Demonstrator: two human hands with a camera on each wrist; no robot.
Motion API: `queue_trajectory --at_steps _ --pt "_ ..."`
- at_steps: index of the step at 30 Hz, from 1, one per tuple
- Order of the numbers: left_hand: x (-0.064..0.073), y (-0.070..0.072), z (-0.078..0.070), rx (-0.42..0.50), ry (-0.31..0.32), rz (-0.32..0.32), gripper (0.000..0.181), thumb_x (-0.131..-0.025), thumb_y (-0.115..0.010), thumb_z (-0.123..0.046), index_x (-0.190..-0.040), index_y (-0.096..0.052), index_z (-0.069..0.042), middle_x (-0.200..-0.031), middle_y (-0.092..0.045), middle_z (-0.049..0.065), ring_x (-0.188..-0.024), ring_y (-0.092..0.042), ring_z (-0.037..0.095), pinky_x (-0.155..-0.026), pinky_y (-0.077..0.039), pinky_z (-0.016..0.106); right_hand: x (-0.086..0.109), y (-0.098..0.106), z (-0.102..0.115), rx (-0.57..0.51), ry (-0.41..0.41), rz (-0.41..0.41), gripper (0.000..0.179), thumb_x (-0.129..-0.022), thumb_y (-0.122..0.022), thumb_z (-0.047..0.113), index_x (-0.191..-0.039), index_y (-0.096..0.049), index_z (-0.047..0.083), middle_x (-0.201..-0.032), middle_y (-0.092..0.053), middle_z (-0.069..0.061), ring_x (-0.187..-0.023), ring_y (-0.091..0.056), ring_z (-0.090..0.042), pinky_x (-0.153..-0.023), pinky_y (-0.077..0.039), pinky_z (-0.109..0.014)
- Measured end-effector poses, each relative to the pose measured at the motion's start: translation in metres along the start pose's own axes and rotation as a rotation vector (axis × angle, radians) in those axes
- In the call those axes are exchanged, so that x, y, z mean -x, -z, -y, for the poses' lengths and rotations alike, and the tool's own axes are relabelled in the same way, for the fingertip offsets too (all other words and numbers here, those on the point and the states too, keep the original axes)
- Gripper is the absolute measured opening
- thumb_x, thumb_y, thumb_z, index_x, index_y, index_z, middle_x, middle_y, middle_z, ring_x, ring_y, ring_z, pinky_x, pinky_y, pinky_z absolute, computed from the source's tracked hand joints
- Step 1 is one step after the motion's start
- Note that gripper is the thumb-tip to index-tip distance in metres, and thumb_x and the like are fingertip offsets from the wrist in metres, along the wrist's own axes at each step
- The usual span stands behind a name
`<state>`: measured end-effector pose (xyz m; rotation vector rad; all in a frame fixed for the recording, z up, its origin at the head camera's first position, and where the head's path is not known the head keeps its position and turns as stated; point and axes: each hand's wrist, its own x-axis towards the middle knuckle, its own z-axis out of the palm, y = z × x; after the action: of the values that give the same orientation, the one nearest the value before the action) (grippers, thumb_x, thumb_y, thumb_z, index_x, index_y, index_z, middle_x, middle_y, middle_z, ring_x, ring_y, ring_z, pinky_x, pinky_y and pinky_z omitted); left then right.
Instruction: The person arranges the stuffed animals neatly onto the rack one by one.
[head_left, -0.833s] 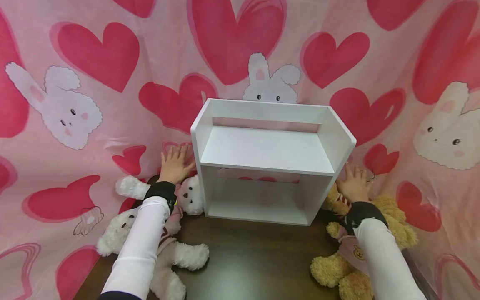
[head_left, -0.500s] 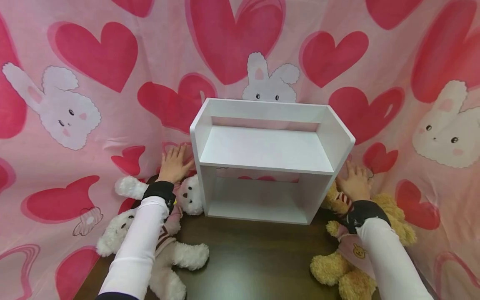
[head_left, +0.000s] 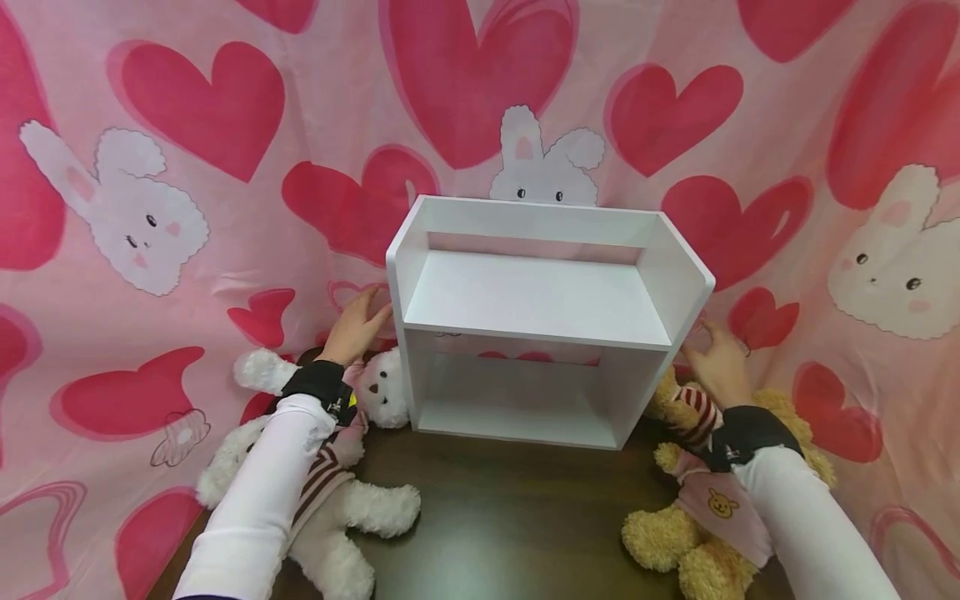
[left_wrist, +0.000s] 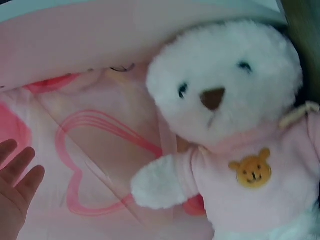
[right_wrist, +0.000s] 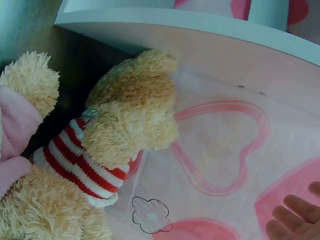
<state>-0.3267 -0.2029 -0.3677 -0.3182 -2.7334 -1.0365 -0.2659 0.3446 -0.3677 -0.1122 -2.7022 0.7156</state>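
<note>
A white two-tier shelf [head_left: 536,296] stands against the patterned cloth, both tiers bare. My left hand [head_left: 356,328] is beside its left side panel, and in the left wrist view the fingers [left_wrist: 30,182] look relaxed with nothing in them. On the other side, my right hand [head_left: 718,364] is next to the right panel, its fingers [right_wrist: 290,220] likewise holding nothing. Whether either hand touches the shelf I cannot tell. Under my left wrist lies a white teddy bear in a pink top [left_wrist: 255,185]. A tan teddy bear in a striped top [right_wrist: 132,107] leans near the right panel.
Another white teddy bear with a striped top [head_left: 322,500] lies at the left, partly behind my sleeve. A tan bear in pink [head_left: 712,508] lies at the right. Dark wooden tabletop [head_left: 517,517] runs in front of the shelf. Pink heart-patterned cloth [head_left: 255,208] hangs behind.
Both hands have turned from back-of-hand up with spread fingers to more edge-on, fingers angled toward the shelf's sides. The forearms shifted slightly outward. Shelf and bears keep their places.
</note>
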Motion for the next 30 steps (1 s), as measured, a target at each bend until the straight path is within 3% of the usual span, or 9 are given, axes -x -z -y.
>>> queue_trajectory --at_steps 6,12,19,25,30 --pt "0.004 0.006 -0.011 0.217 -0.007 -0.025 0.061 -0.094 -0.040 -0.046 -0.139 -0.033 -0.005 -0.138 -0.038 0.019 -0.123 -0.039 0.035 -0.101 -0.030 0.051 0.007 0.008 0.005 -0.026 -0.019 0.021 0.070 -0.093 -0.038 0.046 -0.131 -0.036 -0.012 -0.123 -0.042 -0.037 -0.109 -0.041 -0.052 -0.087 -0.034 -0.063" --pt "0.008 0.010 -0.018 0.324 -0.007 -0.020 0.057 -0.096 -0.037 -0.042 -0.138 -0.035 -0.003 -0.139 -0.037 0.019 -0.125 -0.036 0.035 -0.103 -0.026 0.053 0.014 0.014 0.008 -0.038 0.012 0.030 0.064 -0.094 -0.039 0.042 -0.127 -0.040 -0.013 -0.119 -0.045 -0.038 -0.104 -0.045 -0.051 -0.082 -0.039 -0.061" --pt "0.011 0.011 -0.024 0.456 -0.072 0.000 0.049 -0.098 -0.038 -0.028 -0.136 -0.036 0.003 -0.136 -0.038 0.023 -0.124 -0.036 0.038 -0.105 -0.023 0.051 0.021 0.017 0.007 -0.031 0.057 0.042 0.058 -0.096 -0.039 0.037 -0.124 -0.042 -0.014 -0.117 -0.046 -0.038 -0.101 -0.047 -0.051 -0.079 -0.039 -0.062" --pt "0.012 0.008 -0.027 0.518 -0.077 0.044 0.052 -0.097 -0.040 -0.030 -0.139 -0.033 0.001 -0.140 -0.035 0.020 -0.128 -0.033 0.035 -0.105 -0.023 0.049 0.026 0.022 0.011 -0.012 -0.001 0.097 0.064 -0.095 -0.035 0.041 -0.122 -0.043 -0.016 -0.112 -0.049 -0.038 -0.099 -0.048 -0.051 -0.079 -0.041 -0.058" --pt "0.015 0.006 -0.032 0.510 -0.048 0.081 0.057 -0.096 -0.041 -0.038 -0.140 -0.032 -0.004 -0.141 -0.034 0.017 -0.127 -0.034 0.034 -0.104 -0.024 0.052 0.030 0.030 0.015 -0.002 0.039 0.133 0.058 -0.095 -0.039 0.037 -0.120 -0.045 -0.015 -0.110 -0.050 -0.037 -0.097 -0.049 -0.050 -0.077 -0.041 -0.057"
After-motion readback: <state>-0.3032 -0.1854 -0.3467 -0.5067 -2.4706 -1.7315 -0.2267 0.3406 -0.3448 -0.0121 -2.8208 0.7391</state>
